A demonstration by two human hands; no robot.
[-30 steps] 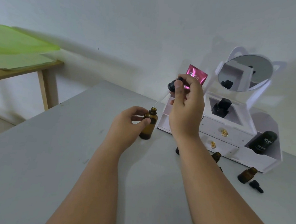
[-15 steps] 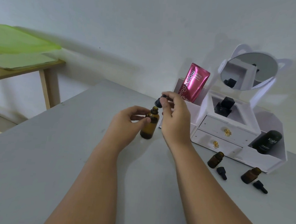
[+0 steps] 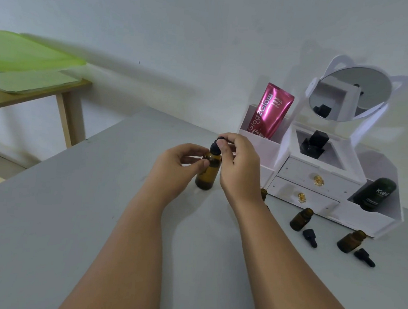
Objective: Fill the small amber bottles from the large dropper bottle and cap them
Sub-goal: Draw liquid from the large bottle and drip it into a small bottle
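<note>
Desk (image 3: 48, 228), grey, seen from the head camera. Both forearms reach in from the bottom edge.

- Large amber dropper bottle (image 3: 208, 172): upright on the desk, mid-frame, between the two hands, near the left end of the organizer.
- Left hand (image 3: 175, 169): grip curled round the bottle's shoulder, thumb tip pressed to the glass, fingers bent in from the far side.
- Right hand (image 3: 240, 166): grip pinching the black dropper cap (image 3: 216, 147) between thumb and forefinger, other fingers loosely curled. The cap sits at the bottle's mouth; cannot tell whether it is screwed down.
- Small amber bottle (image 3: 301, 219): uncapped, on the desk in front of the organizer, right of the right forearm. Small black dropper cap (image 3: 310, 237) lies just beside it.
- Second small amber bottle (image 3: 351, 240): uncapped, further right. Second small dropper cap (image 3: 364, 257) lies just beside it.
- Third small amber bottle (image 3: 263, 194): mostly hidden behind the right wrist.
- White organizer (image 3: 362, 218): two drawers with gold knobs, round mirror (image 3: 349, 94) on top. Pink pouch (image 3: 271, 110) stands in the left compartment, a black item (image 3: 313, 144) in the middle one, a dark green bottle (image 3: 374, 194) leans in the right one.
- Wooden side table (image 3: 66, 111) at far left, green sheet (image 3: 24, 55) on top.
</note>
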